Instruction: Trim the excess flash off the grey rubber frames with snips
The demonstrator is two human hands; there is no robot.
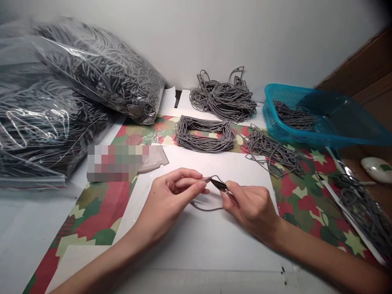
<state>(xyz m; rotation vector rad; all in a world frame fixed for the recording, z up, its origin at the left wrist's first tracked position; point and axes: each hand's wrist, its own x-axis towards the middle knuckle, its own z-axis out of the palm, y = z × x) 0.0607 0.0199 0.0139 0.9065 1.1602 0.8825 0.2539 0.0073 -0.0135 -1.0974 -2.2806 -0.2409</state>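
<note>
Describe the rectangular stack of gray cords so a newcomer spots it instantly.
Find the blue basket at right, then look left across the patterned mat. Between the white sheet and the large tangled heap sits the stack, the only bundle squared into a neat rectangle around an open middle.

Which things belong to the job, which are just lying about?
Part of the job:
grey cord, in the left hand
dark pointed tool, in the right hand
loose grey piles, bagged cords, blue basket: likely

Lying about, apparently:
computer mouse
brown cardboard

Grey cord (208,210); black tool (219,185); white paper (214,245); blue basket (343,120); red, green, cream camouflage-patterned mat (306,206).
</note>
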